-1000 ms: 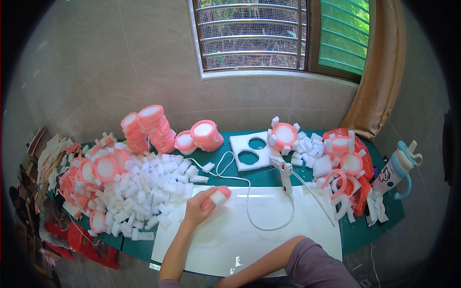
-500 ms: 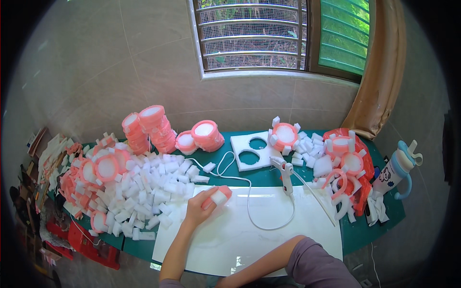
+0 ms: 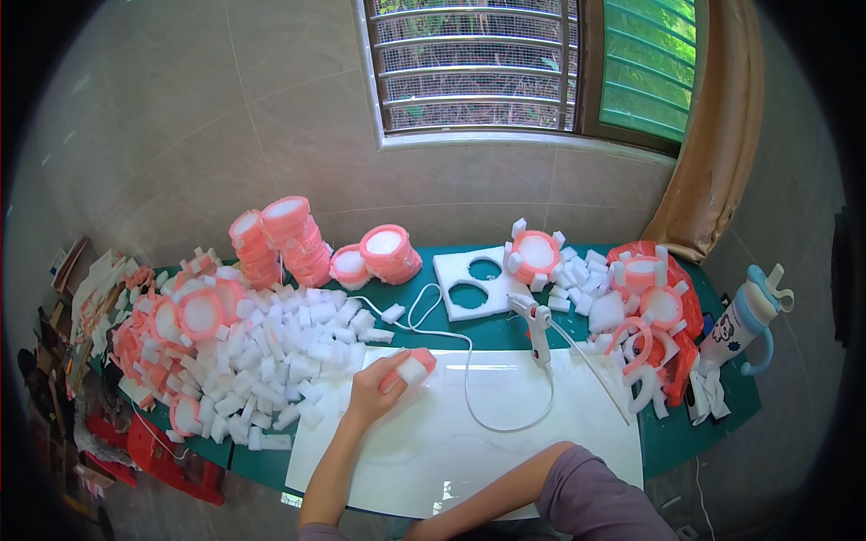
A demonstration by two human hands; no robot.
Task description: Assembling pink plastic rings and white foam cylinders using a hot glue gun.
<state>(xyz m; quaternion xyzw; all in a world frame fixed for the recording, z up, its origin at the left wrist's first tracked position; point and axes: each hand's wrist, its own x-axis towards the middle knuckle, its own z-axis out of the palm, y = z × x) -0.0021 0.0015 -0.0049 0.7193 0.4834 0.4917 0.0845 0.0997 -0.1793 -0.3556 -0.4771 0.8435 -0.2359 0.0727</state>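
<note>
My left hand [image 3: 371, 389] is closed around a pink and white foam piece [image 3: 414, 370] just above the left part of a glossy white board [image 3: 514, 455]. The fingers wrap over its far side, so part of the piece is hidden. From the lower right my right forearm [image 3: 505, 494] crosses the board's near edge toward the lower left. The right hand itself lies beyond the picture's lower edge. Upright at the board's far edge stands a white glue gun [image 3: 538, 338], its cord looping over the board.
Left of the board spreads a heap of small white foam blocks [image 3: 271, 361] with pink foam rings. Stacked pink-rimmed foam discs [image 3: 302, 248] stand behind. A white foam sheet with two round holes [image 3: 450, 287], a red bag [image 3: 688, 311] and a drinking bottle [image 3: 741, 320] are farther right.
</note>
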